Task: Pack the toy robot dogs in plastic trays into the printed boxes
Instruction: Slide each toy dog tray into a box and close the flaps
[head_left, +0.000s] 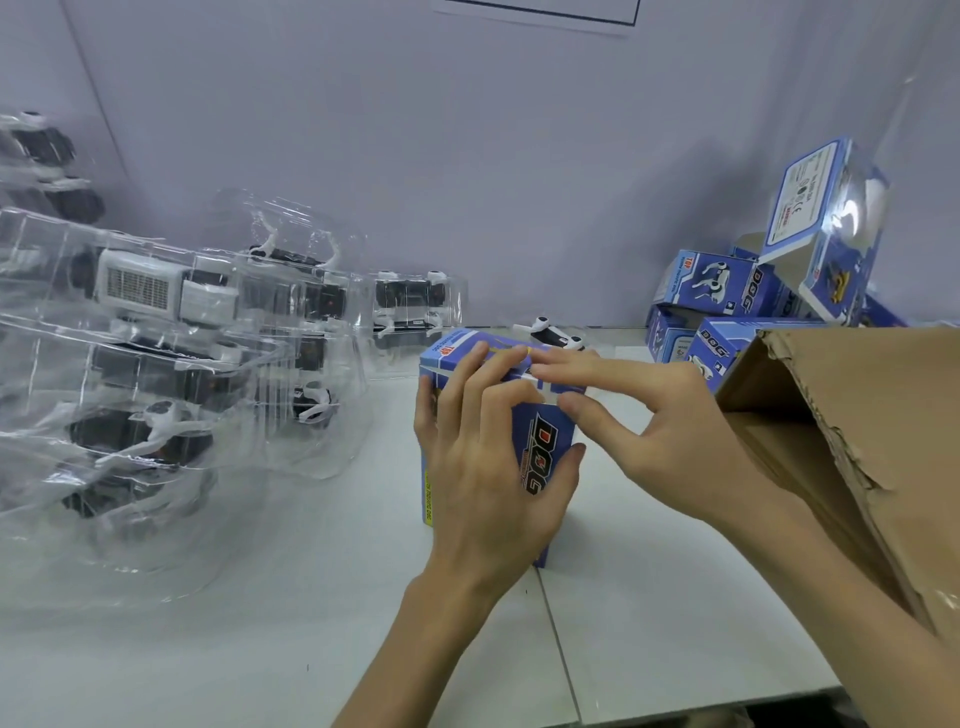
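Note:
A blue printed box (540, 447) marked DOG stands upright on the white table (311, 597) in the middle. My left hand (488, 467) grips it from the front, fingers curled over its top edge and thumb on its right side. My right hand (649, 421) presses its straight fingers on the box's top flap. A stack of clear plastic trays (145, 364) holding black-and-white toy robot dogs fills the left. A loose toy dog (550, 335) lies just behind the box.
Several more blue printed boxes (727, 291) are piled at the back right, one (826, 228) tilted on top. An open brown cardboard carton (841, 457) lies at the right, close to my right forearm. A pale wall runs behind the table.

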